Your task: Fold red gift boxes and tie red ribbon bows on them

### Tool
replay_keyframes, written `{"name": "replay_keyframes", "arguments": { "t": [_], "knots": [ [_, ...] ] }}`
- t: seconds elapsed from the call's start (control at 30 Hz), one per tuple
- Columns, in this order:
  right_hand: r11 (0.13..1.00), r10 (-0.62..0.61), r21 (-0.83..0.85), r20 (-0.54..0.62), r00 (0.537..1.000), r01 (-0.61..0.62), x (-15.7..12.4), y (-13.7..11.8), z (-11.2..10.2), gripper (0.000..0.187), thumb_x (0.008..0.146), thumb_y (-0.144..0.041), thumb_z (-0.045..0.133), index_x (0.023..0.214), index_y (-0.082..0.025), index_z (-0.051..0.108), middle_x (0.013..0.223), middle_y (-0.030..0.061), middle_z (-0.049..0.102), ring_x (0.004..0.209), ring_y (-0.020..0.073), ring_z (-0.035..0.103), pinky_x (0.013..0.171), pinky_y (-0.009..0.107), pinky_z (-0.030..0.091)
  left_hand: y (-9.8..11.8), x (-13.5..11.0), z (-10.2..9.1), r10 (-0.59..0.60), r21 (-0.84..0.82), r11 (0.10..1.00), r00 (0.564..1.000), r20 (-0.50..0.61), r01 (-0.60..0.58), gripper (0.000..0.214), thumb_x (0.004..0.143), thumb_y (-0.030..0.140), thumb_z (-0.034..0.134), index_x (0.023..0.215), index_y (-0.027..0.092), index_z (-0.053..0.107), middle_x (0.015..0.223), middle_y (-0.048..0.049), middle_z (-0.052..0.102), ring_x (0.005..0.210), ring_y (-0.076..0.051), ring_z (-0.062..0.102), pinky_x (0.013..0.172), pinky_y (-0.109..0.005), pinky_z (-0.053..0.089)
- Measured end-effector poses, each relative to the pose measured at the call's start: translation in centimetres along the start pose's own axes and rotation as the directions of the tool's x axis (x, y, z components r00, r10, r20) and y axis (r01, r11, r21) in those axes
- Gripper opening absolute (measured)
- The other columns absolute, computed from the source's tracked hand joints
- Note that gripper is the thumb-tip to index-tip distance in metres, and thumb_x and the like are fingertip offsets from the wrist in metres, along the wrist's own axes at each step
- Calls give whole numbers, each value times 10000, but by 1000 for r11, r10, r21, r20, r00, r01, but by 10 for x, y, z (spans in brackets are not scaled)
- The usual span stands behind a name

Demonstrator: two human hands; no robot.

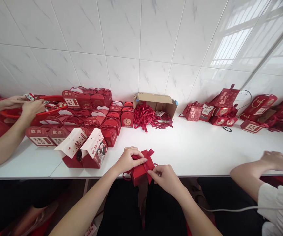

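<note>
At the table's front edge is a small red gift box [139, 173] with a dark red ribbon [146, 166] across its top. My left hand [131, 159] holds the box from its left side, thumb pressing on the ribbon near the top. My right hand [164, 177] pinches a ribbon end between thumb and forefinger on the box's right. One ribbon loop sticks up at the box's far corner, and a thin cord hangs at its left side. The underside of the box is hidden.
Rows of red boxes [92, 122] stand at left; two open-topped boxes [94, 149] are nearest. A cardboard box [156, 98] behind spills red ribbons [145, 116]. More boxes [223, 111] sit right. Co-workers' hands show left, by an orange basin [40, 113], and right [275, 160].
</note>
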State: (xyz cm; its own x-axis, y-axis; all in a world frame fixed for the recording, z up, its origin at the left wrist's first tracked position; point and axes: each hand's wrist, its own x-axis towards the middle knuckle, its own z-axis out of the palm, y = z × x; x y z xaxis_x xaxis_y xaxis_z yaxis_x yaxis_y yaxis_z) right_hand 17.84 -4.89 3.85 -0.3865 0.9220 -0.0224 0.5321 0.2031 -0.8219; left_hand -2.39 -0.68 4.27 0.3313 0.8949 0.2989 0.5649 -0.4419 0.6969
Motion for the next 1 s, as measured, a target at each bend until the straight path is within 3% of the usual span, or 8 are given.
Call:
{"name": "replay_keyframes", "arguments": {
  "t": [0.17,0.3,0.43,0.53,0.6,0.67,0.8,1.0],
  "knots": [
    [980,15,196,61,998,-26,-2,5,14,331,830,-364,561,559,-175,570,495,-7,586,434,95,462,451,210,337,-2,1,4,2,75,997,999,-41,1,205,774,386,670,690,202,702,663,-2,616,700,-146,528,813,-321,373],
    [971,-21,240,51,998,8,-6,5,23,332,824,-353,579,543,-178,563,480,-14,571,411,89,445,429,212,328,-3,2,7,-15,93,995,999,-38,19,215,778,400,658,689,207,692,677,-6,632,749,-167,539,882,-363,347],
    [969,-32,246,73,997,13,-4,11,16,363,820,-436,594,571,-171,607,474,-18,554,418,92,450,431,216,341,0,1,1,-54,3,999,999,2,54,208,763,403,666,771,196,681,782,-17,650,788,-171,548,862,-341,374],
    [972,-77,209,-145,986,106,6,17,0,388,838,-476,565,606,-167,601,530,-4,564,483,111,493,468,226,379,5,1,-10,-94,-162,981,993,67,104,237,829,386,568,936,188,642,803,-8,606,719,-137,516,728,-272,410],
    [966,-180,123,-312,933,228,18,16,-11,291,844,-444,571,758,-174,640,719,39,640,632,149,573,543,248,438,6,3,-17,-111,-275,951,986,124,142,227,862,341,499,988,187,609,777,10,557,655,-110,474,652,-240,392],
    [935,-331,1,-355,874,355,31,11,-18,226,830,-391,610,947,-205,662,994,86,647,883,203,608,691,302,496,5,6,-22,-118,-379,907,974,192,185,219,848,281,489,1024,190,582,767,25,521,607,-88,439,597,-222,360],
    [843,-532,-221,-210,820,491,52,-3,-17,122,814,-308,655,910,-271,721,1260,93,533,1225,280,444,973,483,404,0,13,-27,-89,-508,829,951,296,236,306,775,193,502,1077,174,545,743,27,518,626,-93,465,606,-227,353],
    [825,-508,-323,-67,859,463,64,-7,-4,69,773,-309,703,744,-256,737,1315,85,503,1253,338,387,950,580,352,3,21,-32,-81,-447,868,949,305,217,286,760,194,485,1038,154,533,671,35,492,616,-104,449,623,-244,352]
  ]
}}
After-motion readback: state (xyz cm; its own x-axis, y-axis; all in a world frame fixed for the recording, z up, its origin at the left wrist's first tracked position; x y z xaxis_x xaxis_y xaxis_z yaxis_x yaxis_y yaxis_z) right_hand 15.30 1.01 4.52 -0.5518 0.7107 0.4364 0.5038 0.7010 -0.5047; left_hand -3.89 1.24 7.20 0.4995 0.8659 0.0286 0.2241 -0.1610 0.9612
